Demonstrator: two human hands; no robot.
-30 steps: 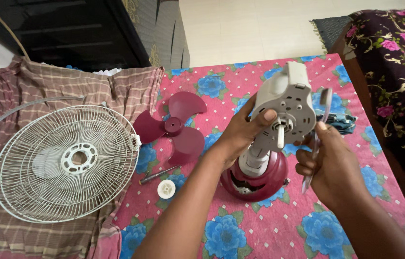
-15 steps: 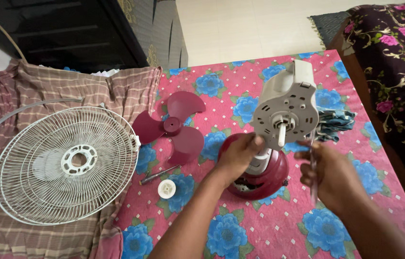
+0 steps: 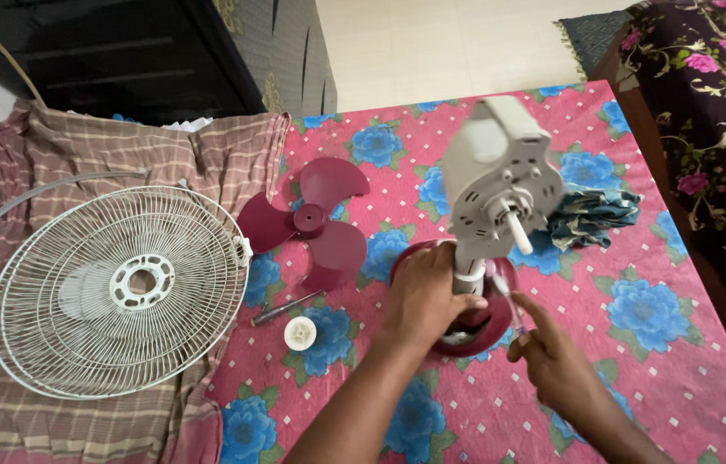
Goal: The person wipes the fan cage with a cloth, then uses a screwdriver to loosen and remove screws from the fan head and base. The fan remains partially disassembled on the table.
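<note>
Now the left hand [image 3: 425, 292] is gripping the fan's white neck [image 3: 469, 273] above the maroon base [image 3: 492, 331] on the floral surface [image 3: 638, 361] — it should be holding firm. The right hand [image 3: 552, 361] is pinching a thin tool [image 3: 507, 296] — tip best kept square to the joint.

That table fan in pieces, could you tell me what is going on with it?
A person has a dismantled table fan on a pink floral cloth. The left hand grips the white neck above the fan's maroon round base, steadying the grey motor housing. The right hand holds a thin tool near the neck. The maroon three-blade propeller, white wire grilles, a screwdriver and a white round cap lie to the left.
</note>
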